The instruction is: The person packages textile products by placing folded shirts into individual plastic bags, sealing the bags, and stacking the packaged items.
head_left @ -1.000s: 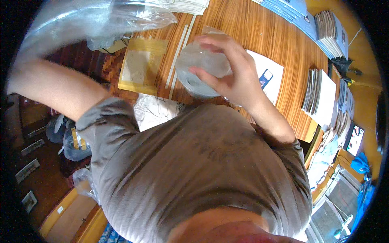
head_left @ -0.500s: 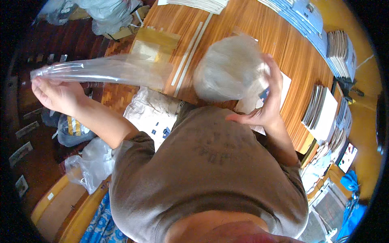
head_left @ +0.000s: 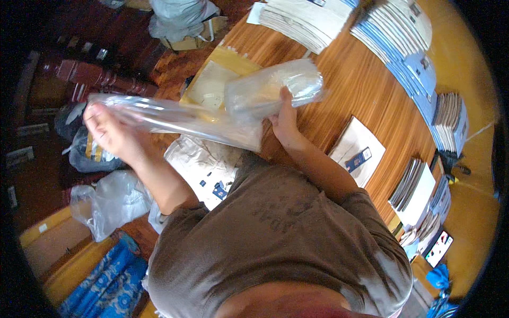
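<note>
My left hand [head_left: 108, 130], slightly blurred, is closed on one end of a long clear plastic bag [head_left: 185, 119]. The bag stretches to the right past the table's near-left edge. My right hand [head_left: 286, 116] is closed on a bundle of clear plastic film [head_left: 260, 87], its thumb on top. The bundle hangs over a yellowish flat plastic packet [head_left: 212, 85] and partly hides it. Where the bag's free end passes below the bundle, I cannot tell whether they touch. Right of my right forearm lies a folded pale garment [head_left: 374, 140] with a dark blue tag.
Folded white and blue garments [head_left: 305, 24] are stacked along the far and right sides of the wooden table [head_left: 339, 79]. A pale cloth piece [head_left: 196, 161] lies by my waist. Plastic bags [head_left: 108, 201] sit at left, and a phone [head_left: 439, 248] shows at lower right.
My right hand has moved left with the film bundle, uncovering the folded garment and its tag. The left hand, still gripping the bag, appears lower and further right. The whole view has shifted.
</note>
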`<state>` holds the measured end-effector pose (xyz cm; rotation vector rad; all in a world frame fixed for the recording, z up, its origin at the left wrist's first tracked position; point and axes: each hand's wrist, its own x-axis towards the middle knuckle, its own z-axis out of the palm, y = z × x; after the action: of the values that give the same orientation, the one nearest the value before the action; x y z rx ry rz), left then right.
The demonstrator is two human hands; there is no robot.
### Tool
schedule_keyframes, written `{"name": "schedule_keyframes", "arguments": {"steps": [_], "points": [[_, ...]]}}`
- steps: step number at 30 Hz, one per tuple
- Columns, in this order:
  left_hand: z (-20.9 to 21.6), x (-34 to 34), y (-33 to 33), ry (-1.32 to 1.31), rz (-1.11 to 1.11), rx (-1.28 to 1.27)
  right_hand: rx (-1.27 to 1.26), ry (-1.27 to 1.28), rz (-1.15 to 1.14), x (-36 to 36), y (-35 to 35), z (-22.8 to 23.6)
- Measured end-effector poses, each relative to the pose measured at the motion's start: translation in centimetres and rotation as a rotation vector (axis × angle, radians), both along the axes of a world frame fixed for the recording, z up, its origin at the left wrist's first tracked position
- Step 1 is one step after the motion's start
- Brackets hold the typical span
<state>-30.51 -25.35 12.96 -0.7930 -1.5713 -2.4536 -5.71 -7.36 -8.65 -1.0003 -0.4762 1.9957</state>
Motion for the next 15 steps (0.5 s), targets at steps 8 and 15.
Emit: {"name": "schedule_keyframes", "arguments": {"steps": [8,15], "points": [[1.4,10.0,7.7,0.189,-0.51,-0.213,0.293,0.105,0.485,6.1,3.0,8.6],[1.0,16.6,17.2,-0.093,-0.791,-0.116,0.816,-0.34,0.24,15.1,-3.6,12.8]]}}
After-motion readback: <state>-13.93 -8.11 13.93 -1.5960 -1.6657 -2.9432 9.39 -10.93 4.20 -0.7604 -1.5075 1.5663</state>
